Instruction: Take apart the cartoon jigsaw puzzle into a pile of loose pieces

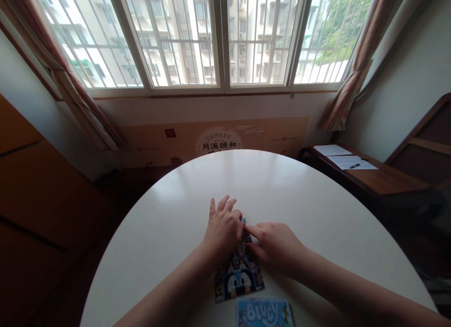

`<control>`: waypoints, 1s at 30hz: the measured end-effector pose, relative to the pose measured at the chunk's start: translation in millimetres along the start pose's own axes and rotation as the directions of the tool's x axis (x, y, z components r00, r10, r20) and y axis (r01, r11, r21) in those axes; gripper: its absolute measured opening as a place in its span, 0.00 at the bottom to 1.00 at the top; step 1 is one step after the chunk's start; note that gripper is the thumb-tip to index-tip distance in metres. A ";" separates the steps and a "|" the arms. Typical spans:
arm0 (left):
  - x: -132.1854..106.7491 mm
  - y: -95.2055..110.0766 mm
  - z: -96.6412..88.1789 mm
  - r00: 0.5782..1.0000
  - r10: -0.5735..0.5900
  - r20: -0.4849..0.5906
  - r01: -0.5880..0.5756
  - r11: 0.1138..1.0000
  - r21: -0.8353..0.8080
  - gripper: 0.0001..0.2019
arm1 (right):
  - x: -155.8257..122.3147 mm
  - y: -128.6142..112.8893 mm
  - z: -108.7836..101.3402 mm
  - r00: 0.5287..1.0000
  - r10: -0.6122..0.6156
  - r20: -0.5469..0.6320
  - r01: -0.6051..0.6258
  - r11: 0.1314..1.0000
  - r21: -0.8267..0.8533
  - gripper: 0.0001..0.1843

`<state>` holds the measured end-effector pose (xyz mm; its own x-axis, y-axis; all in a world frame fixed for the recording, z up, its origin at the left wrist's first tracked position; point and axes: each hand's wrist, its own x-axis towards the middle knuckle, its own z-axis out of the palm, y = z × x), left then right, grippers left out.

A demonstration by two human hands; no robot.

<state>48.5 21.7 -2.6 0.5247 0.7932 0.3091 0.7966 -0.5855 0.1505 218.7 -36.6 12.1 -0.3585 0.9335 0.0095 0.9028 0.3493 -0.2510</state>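
White, smooth round tabletop (169, 219) bearing a flat, dark, multicoloured rectangular sheet with a blue dog face (241, 284); left hand (224, 227) over its far end, outer fingers spread, thumb-and-index pinch uncertain; right hand (276, 245), index finger extended there, thumb apart; nearer, a light-blue rectangular piece lettered BLUEY (263, 312)

Easiest one to read: big white "BLUEY" on the blue glossy cover (264, 313) at the bottom edge, with another line under it that gets cut off. The beige printed panel (141, 135) below the window has "月满颐和" in bold black, plus arched Latin capitals above that look like "ZANKEE", kinda faint. The next line down is mostly hidden behind the white round table (158, 223). Smaller print on the panel's sides is too tiny, sorry.
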 end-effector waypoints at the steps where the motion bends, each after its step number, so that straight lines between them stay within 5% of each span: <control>1: 0.8 0.4 1.4 1.000 -0.022 0.005 0.022 1.000 -0.004 0.05 | 0.3 -0.3 0.2 1.000 0.003 -0.001 -0.003 1.000 0.001 0.15; 9: 4.5 2.8 3.8 0.990 -0.128 0.066 0.130 0.991 -0.031 0.06 | -1.9 -1.8 0.9 1.000 0.015 -0.006 -0.015 0.999 0.038 0.13; 30: 1.8 -5.5 -3.7 0.991 -0.129 0.042 0.134 0.979 -0.156 0.05 | -2.0 1.2 -1.7 0.999 0.002 0.038 -0.002 1.000 0.020 0.12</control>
<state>43.9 25.7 0.7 0.4300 0.8683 0.2473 0.8027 -0.4931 0.3355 220.9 -37.9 13.4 -0.3658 0.9303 -0.0272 0.8986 0.3454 -0.2704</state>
